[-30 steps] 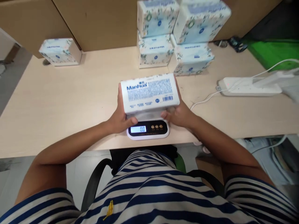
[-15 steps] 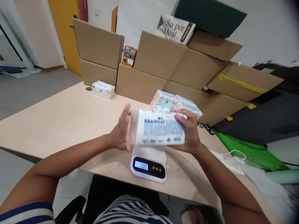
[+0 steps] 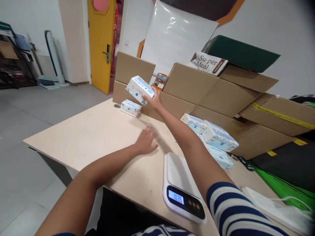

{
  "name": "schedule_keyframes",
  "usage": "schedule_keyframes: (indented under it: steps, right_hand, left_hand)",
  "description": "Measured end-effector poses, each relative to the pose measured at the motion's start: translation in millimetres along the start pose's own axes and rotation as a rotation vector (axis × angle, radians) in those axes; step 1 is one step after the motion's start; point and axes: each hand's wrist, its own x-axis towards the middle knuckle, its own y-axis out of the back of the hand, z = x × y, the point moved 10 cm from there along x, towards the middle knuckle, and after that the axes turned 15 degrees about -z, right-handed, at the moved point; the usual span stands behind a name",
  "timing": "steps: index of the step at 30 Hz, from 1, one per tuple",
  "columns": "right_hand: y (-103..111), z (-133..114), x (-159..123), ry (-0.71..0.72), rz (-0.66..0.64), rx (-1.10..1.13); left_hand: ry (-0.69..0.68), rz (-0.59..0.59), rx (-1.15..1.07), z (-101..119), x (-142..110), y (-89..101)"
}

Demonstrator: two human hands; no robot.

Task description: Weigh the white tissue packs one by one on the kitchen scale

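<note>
R hand (image 3: 154,99) grips tissue pk (image 3: 138,90) by its R end, just above another pk (image 3: 130,108); long axis slopes down L-to-R, floral side twd cam. L hand (image 3: 146,141) empty, loosely spread, over pale tbl (image 3: 86,137); yellow door (image 3: 99,49) beyond.

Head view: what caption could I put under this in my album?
Right hand holds one pack above a second pack; left hand, empty, is near the scale.
</note>
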Motion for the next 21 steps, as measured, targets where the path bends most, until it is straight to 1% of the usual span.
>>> schedule_keyframes:
  steps: [2, 4, 7, 12, 14, 18, 21]
  right_hand:
    - [-22.0, 6.9, 16.0, -0.038, -0.027, 0.025]
    - [-39.7, 14.8, 26.8, -0.062, -0.054, 0.045]
    - [-58.6, 27.3, 38.2, -0.085, -0.111, 0.059]
    - [-73.9, 42.9, 47.8, -0.121, -0.173, 0.046]
    - [-80.3, 46.1, 48.1, -0.137, -0.193, 0.036]
    - [-94.0, 47.4, 43.4, -0.163, -0.221, 0.01]
    - [-99.9, 46.6, 37.7, -0.195, -0.225, -0.018]
  left_hand:
    - [-0.119, -0.105, 0.118, 21.7, -3.7, -8.9]
    - [-0.172, -0.148, 0.169, 32.9, -7.7, -12.5]
    - [-0.136, -0.162, 0.193, 32.7, -9.3, -13.6]
    - [-0.153, -0.174, 0.212, 32.9, -10.7, -16.9]
    - [-0.146, -0.187, 0.216, 32.5, -11.0, -17.5]
    - [-0.112, -0.249, 0.222, 31.3, -11.1, -18.9]
    - [-0.089, -0.272, 0.219, 30.7, -11.0, -18.0]
